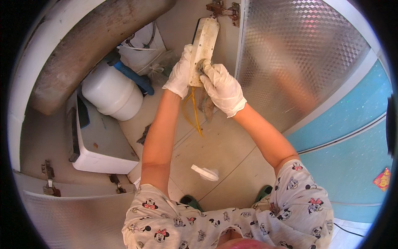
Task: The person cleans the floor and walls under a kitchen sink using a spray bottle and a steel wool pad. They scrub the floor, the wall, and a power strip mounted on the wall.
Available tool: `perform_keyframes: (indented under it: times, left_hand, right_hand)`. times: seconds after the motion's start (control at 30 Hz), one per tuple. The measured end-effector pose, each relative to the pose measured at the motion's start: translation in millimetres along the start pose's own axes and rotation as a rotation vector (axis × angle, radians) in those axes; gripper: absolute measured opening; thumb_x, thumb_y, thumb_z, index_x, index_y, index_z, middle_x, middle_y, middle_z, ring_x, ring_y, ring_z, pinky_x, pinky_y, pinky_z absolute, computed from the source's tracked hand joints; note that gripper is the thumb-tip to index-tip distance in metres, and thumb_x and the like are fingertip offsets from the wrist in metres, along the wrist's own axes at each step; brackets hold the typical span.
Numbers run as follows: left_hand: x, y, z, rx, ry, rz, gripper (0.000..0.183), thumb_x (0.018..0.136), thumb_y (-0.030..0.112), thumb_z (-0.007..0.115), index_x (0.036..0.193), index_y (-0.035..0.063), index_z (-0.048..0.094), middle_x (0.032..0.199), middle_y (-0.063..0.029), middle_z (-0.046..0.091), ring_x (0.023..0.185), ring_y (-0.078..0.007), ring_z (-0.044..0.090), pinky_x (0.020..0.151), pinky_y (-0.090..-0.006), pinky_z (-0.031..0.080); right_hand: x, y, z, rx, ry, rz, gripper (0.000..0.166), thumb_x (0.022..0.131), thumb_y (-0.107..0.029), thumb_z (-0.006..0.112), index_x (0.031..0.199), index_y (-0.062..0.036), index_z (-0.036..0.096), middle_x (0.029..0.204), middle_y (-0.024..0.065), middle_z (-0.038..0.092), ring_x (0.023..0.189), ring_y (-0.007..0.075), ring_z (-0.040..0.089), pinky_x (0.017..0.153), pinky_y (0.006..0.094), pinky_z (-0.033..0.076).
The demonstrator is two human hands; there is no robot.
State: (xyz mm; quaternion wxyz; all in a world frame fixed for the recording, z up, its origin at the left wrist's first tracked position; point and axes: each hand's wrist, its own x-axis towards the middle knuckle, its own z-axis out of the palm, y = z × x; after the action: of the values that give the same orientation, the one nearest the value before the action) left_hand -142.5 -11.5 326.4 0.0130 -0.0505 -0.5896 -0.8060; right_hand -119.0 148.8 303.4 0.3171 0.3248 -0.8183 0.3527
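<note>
My gloved left hand [180, 70] grips the left edge of a long, stained white plastic case [205, 37], apparently a power strip with its screw-studded underside up. My gloved right hand [222, 84] pinches a dark, dirty rag [201, 66] against the lower part of that face. Brownish cloth [207, 107] hangs below the right hand; whether it is the same piece, I cannot tell. A yellow cord [195, 109] dangles from the case's near end. The case is held up in front of the open cabinet, its far end close to a rusty hinge [228, 12].
Under the metal sink bowl [87, 46] lie a white tank [108, 90] and a blue pipe [132, 76]. A white box [104, 166] stands at left. Patterned cabinet doors [298, 56] swing out on both sides. A white object [205, 172] lies on the tiled floor.
</note>
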Motion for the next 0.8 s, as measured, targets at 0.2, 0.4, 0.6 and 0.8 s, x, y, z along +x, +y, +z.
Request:
perform_keyframes:
  times: [0.2, 0.4, 0.6, 0.8]
  left_hand:
    - [6.6, -12.6, -6.4, 0.263, 0.015, 0.017, 0.068, 0.106, 0.063, 0.042, 0.143, 0.0079, 0.054, 0.130, -0.0062, 0.065, 0.113, -0.0183, 0.067, 0.094, -0.0364, 0.056]
    - [2.8, -6.8, 4.1, 0.023, -0.058, 0.068, 0.057, 0.109, 0.055, 0.042, 0.143, 0.0109, 0.054, 0.129, -0.0067, 0.067, 0.112, -0.0176, 0.067, 0.090, -0.0351, 0.056]
    - [-2.8, -1.3, 6.2, 0.039, -0.020, 0.071, 0.049, 0.111, 0.049, 0.044, 0.139, 0.0108, 0.053, 0.120, -0.0047, 0.067, 0.104, -0.0203, 0.066, 0.089, -0.0350, 0.055]
    - [-0.8, -16.4, -6.2, 0.599, 0.005, 0.286, 0.049, 0.109, 0.048, 0.048, 0.137, 0.0087, 0.054, 0.120, -0.0053, 0.067, 0.107, -0.0214, 0.067, 0.090, -0.0355, 0.055]
  right_hand:
    - [95.6, 1.9, -26.3, -0.190, 0.104, 0.202, 0.029, 0.103, -0.024, 0.055, 0.129, -0.0097, 0.058, 0.117, 0.0208, 0.061, 0.099, 0.0424, 0.065, 0.082, 0.0500, 0.056]
    - [34.3, 4.9, -4.8, -0.165, 0.123, -0.140, 0.035, 0.098, -0.018, 0.061, 0.131, -0.0116, 0.064, 0.120, 0.0172, 0.064, 0.102, 0.0386, 0.067, 0.087, 0.0432, 0.058]
    - [65.8, 2.0, -11.7, -0.287, 0.028, -0.004, 0.019, 0.094, -0.010, 0.058, 0.112, -0.0055, 0.062, 0.108, 0.0193, 0.067, 0.088, 0.0385, 0.072, 0.072, 0.0474, 0.061]
    - [75.5, -8.8, -22.4, -0.174, 0.092, 0.137, 0.020, 0.096, -0.011, 0.057, 0.114, -0.0059, 0.062, 0.112, 0.0186, 0.068, 0.093, 0.0369, 0.071, 0.071, 0.0464, 0.060]
